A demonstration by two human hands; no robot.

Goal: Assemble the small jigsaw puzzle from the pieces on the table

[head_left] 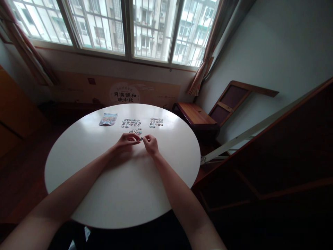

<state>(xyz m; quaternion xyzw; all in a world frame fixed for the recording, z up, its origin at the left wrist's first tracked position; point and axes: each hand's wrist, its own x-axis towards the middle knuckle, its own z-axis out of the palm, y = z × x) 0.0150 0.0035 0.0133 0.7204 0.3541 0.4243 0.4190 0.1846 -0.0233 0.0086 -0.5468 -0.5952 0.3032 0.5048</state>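
My left hand and my right hand meet over the middle of the round white table. Between their fingertips is a small dark jigsaw puzzle piece, pinched from both sides. Just beyond my fingers lies a loose pile of puzzle pieces, partly hidden by my left hand. Farther back, more pieces are spread in rough rows. To their right sits a tidier block of pieces in rows.
A flat printed packet lies on the table at the back left. Past the table's right edge stand a low wooden bench and a folded wooden frame leaning on the wall. A large dark panel slants along the right side.
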